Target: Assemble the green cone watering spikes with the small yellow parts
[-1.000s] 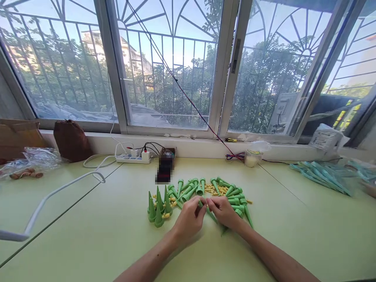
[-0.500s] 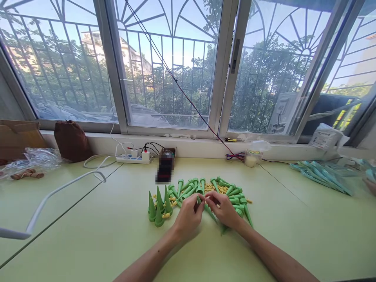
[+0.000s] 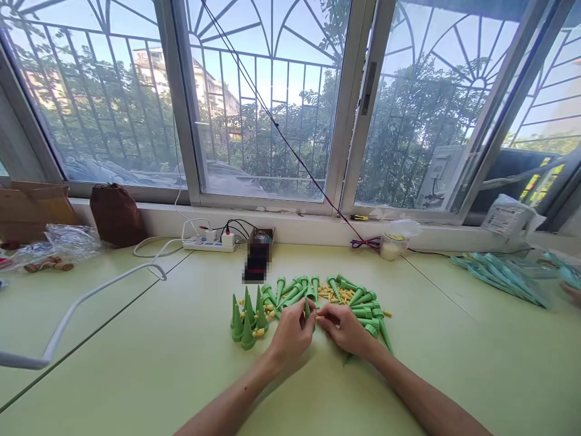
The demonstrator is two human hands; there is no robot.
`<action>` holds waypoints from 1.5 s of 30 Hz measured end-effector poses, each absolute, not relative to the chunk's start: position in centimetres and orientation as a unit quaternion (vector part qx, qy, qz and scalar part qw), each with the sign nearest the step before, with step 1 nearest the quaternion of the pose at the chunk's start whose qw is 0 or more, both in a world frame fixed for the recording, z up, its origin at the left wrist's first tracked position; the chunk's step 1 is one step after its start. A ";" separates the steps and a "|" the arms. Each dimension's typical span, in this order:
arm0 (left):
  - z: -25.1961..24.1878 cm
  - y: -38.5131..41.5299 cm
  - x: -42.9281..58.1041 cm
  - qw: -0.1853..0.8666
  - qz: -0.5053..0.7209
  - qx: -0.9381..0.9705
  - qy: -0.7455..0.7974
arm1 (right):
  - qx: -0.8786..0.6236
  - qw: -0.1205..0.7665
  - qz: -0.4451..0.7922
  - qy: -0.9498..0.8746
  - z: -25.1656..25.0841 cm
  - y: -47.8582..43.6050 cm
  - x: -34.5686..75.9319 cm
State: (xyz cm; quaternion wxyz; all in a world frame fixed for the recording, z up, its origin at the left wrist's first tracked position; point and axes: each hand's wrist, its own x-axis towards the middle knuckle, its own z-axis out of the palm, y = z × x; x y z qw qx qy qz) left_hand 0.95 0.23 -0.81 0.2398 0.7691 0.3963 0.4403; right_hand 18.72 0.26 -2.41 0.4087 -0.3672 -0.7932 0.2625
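Note:
My left hand [image 3: 293, 330] is closed around a green plastic cone spike [image 3: 307, 309], its pointed end up between thumb and fingers. Close beside it, my right hand [image 3: 345, 330] has thumb and fingertips pinched together near that spike. What sits in the right fingertips is too small to make out. Past my hands lies an arc of loose green cone spikes [image 3: 363, 297] around a heap of small yellow pegs [image 3: 342, 295]. Left of my left hand, several green spikes [image 3: 247, 333] stand upright on their caps, with yellow pieces [image 3: 258, 332] among them.
A power strip [image 3: 211, 244], a small open box [image 3: 264, 236] and a plastic cup [image 3: 393, 245] line the sill. Teal plastic bags [image 3: 502, 278] lie to the right. A white bent tube [image 3: 72, 312] crosses the left, near a brown cloth bag [image 3: 117, 217].
The blurred green spike that slanted below my fingers is out of sight. The spike in my left hand now points up. The whole view has shifted slightly.

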 end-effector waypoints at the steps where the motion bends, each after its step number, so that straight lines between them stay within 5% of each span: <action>1: -0.8 0.2 0.9 0.236 0.438 0.771 0.397 | -0.371 0.404 0.247 -0.799 -2.4 0.3 18.7; 19: -1.0 0.4 0.9 0.253 0.452 0.760 0.393 | -0.390 0.392 0.172 -0.815 -2.5 0.5 18.6; 45: -0.4 0.9 1.1 0.303 0.489 0.687 0.445 | -0.387 0.424 0.283 -0.769 -2.5 0.5 18.4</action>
